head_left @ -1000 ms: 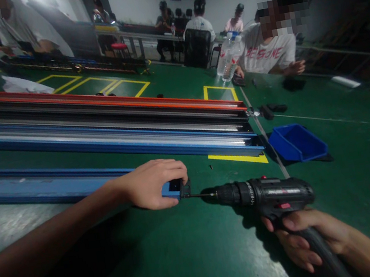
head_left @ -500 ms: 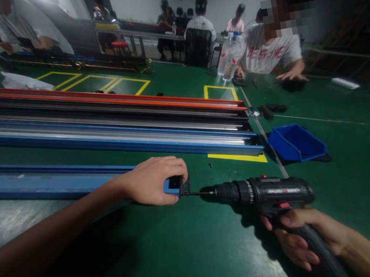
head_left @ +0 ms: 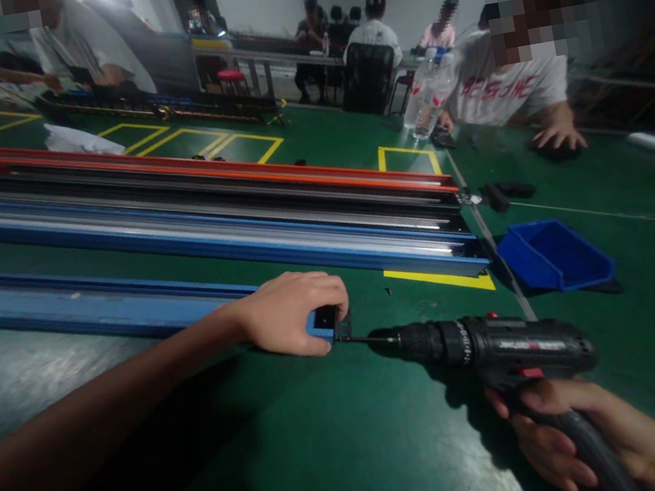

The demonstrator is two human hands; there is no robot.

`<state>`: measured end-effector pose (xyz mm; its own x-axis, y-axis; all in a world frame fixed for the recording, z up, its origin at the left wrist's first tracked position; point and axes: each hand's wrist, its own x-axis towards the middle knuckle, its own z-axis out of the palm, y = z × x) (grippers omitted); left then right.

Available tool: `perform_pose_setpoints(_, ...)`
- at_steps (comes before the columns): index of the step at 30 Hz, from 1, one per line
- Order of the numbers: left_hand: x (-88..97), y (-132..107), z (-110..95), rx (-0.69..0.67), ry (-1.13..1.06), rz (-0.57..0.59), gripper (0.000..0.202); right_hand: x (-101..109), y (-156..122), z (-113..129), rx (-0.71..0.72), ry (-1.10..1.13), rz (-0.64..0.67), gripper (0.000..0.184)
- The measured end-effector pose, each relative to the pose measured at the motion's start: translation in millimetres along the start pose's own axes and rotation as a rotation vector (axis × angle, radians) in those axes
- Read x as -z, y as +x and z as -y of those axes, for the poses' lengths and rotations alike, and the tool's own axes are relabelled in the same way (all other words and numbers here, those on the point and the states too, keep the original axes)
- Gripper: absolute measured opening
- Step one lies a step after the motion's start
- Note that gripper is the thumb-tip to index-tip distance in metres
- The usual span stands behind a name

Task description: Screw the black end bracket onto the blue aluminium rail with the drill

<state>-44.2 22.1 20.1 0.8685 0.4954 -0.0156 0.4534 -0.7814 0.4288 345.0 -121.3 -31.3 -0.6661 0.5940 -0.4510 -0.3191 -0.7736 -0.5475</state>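
While my left hand [head_left: 292, 314] lies palm down over the end of a blue rail [head_left: 92, 302], fingers and thumb clasped about it, my right hand [head_left: 562, 428] is wrapped round the handle of a black drill [head_left: 525, 342]; whether my finger presses the trigger I cannot tell; the rail lies on the green table [head_left: 337, 453], running off to the left beneath my forearm, with a dark end piece [head_left: 343, 327] at its tip, just beyond my fingertips; the drill points left, its thin bit [head_left: 372, 339] reaching that end piece, though how far it is seated I cannot make out; past my left hand, more rails lie side by side, a blue one [head_left: 302, 241] nearest me and an orange one [head_left: 213, 161] farthest; to the right of their ends sits a blue bin [head_left: 555, 253]; across the table, near some clear bottles [head_left: 427, 90], a co-worker [head_left: 511, 85] rests one hand, fingers spread, on something dark.
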Motion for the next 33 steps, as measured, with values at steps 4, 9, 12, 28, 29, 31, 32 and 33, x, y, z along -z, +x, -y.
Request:
perform_pose_setpoints(4,0.8,0.3,-0.2,0.003,-0.001,0.008,0.03,-0.1,-0.1,-1.8,0.015,-0.015,-0.009,0.024)
perform_pose_setpoints(9,1.2,0.9,-0.6,0.009,0.004,0.013,0.029,-2.3,-0.2,-2.2,0.028,-0.018,-0.024,0.022)
perform_pose_setpoints(12,0.5,1.0,0.1,0.013,0.005,0.013,0.03,-3.0,0.0,-1.7,0.021,-0.02,-0.031,0.021)
perform_pose_setpoints(28,-0.2,0.8,-0.2,0.024,-0.006,0.016,0.029,-7.8,0.1,1.9,0.008,0.017,0.005,0.023)
perform_pose_setpoints(29,-0.2,0.9,-0.3,0.025,-0.006,0.015,0.029,-9.0,0.3,2.8,0.003,0.014,0.004,0.024)
perform_pose_setpoints(31,-0.4,1.1,-0.2,0.025,-0.007,0.015,0.029,-10.3,0.6,3.9,-0.007,0.012,0.004,0.025)
perform_pose_setpoints(32,-0.5,1.2,-0.1,0.025,-0.008,0.013,0.029,-10.5,0.8,4.3,-0.013,0.013,0.004,0.025)
perform_pose_setpoints(33,-0.6,1.2,0.0,0.023,-0.008,0.012,0.029,-10.3,0.9,4.5,-0.018,0.012,0.004,0.025)
